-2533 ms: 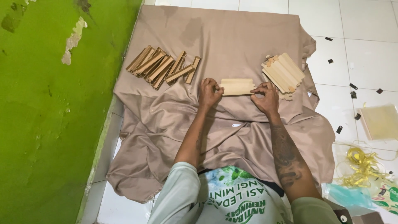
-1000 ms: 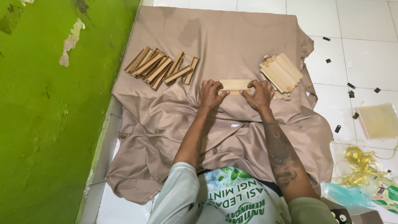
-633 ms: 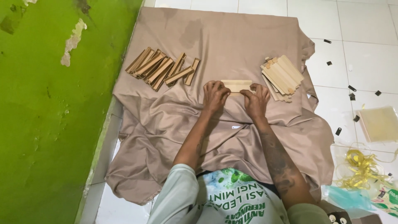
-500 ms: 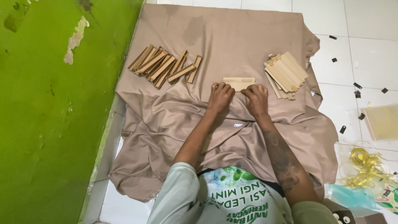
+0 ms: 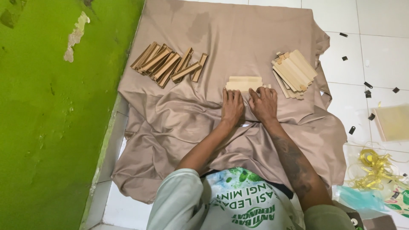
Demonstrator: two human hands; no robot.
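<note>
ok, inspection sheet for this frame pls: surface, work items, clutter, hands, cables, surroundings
Surface: beige cloth spread on white tiled floor, wrinkled near the person.
Work items: pale flat piece at the fingertips; brown strip pile to the left; pale strip stack to the right.
Clutter: small black bits, gold ribbon, pale sheet on the tiles.
Hands: left hand and right hand flat on the cloth, fingertips at the flat piece.
Cables: nothing seen.
Surroundings: green wall with chipped paint.

Hands: 2 — left [image 5: 232,106], right [image 5: 264,103]. Cloth [image 5: 238,38]: 1. Stick heaps: 3 — [image 5: 168,64], [image 5: 243,83], [image 5: 294,72]. Ribbon tangle [image 5: 375,168]: 1.
</note>
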